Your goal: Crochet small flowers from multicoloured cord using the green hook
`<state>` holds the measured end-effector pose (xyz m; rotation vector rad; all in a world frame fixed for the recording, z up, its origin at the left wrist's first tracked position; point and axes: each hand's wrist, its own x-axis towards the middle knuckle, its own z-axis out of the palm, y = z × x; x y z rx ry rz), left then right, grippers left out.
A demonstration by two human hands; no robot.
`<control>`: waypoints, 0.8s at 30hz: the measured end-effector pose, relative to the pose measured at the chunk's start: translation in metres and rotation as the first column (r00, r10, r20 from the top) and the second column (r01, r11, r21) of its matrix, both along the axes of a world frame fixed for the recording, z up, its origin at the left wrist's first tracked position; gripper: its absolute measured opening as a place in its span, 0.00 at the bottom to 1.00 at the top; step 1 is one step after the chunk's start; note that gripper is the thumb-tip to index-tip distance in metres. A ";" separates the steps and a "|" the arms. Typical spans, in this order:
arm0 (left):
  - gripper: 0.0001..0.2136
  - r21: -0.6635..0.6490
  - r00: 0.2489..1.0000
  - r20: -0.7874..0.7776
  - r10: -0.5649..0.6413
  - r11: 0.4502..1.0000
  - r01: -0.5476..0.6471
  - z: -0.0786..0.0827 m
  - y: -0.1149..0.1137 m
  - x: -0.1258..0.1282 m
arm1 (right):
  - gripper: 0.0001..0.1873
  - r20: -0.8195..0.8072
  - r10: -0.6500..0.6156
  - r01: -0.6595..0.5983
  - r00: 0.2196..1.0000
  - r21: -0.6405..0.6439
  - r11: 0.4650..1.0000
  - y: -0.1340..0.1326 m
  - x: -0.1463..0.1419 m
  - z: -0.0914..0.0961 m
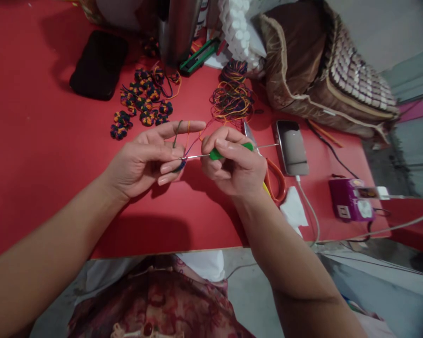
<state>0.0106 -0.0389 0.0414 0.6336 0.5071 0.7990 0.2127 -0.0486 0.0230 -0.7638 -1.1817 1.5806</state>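
Observation:
My right hand (232, 164) is closed round a crochet hook (248, 147) with a green grip, its metal tip pointing left. The tip meets a small dark crochet piece (180, 165) pinched by the thumb and lower fingers of my left hand (146, 159). My left forefinger is stretched out, with multicoloured yarn (187, 134) running over it. The strand leads back to a loose tangle of yarn (232, 98) on the red table (38, 155). Both hands hover just above the table's middle.
Several finished crochet flowers (143, 101) lie left of the tangle. A black pouch (98, 65) sits far left, a metal flask (178, 28) behind. Orange-handled scissors (277, 180), a charging phone (292, 146), a purple power strip (350, 199) and a brown bag (320, 70) fill the right side.

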 end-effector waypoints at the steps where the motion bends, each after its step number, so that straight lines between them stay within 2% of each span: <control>1: 0.19 0.014 1.000 -0.017 -0.002 1.000 0.002 0.000 0.000 0.000 | 0.17 0.016 -0.010 0.010 1.000 0.018 1.000 0.000 0.001 0.000; 10: 0.18 0.121 0.992 -0.098 0.075 0.991 -0.063 -0.004 0.000 0.000 | 0.15 0.090 -0.159 0.144 0.983 0.150 0.978 -0.005 0.001 0.009; 13: 0.18 0.148 0.984 -0.120 0.134 0.982 -0.116 -0.005 0.000 0.000 | 0.16 0.141 -0.241 0.210 0.960 0.205 0.956 -0.008 -0.001 0.010; 16: 0.16 0.166 0.971 -0.133 0.199 0.970 -0.176 -0.004 0.000 0.002 | 0.15 0.183 -0.338 0.274 0.923 0.303 0.913 -0.014 -0.002 0.010; 20: 0.14 0.143 0.963 -0.161 0.216 0.971 -0.194 -0.004 -0.001 0.005 | 0.09 0.303 -0.393 0.235 0.868 0.446 0.864 -0.022 -0.001 0.011; 22: 0.15 0.119 0.962 -0.140 0.233 0.969 -0.217 -0.006 0.000 0.006 | 0.06 0.369 -0.439 0.182 0.819 0.559 0.809 -0.025 -0.002 0.011; 24: 0.15 0.070 0.963 -0.114 0.246 0.969 -0.239 -0.008 0.001 0.006 | 0.04 0.429 -0.503 0.084 0.750 0.692 0.717 -0.026 -0.005 0.011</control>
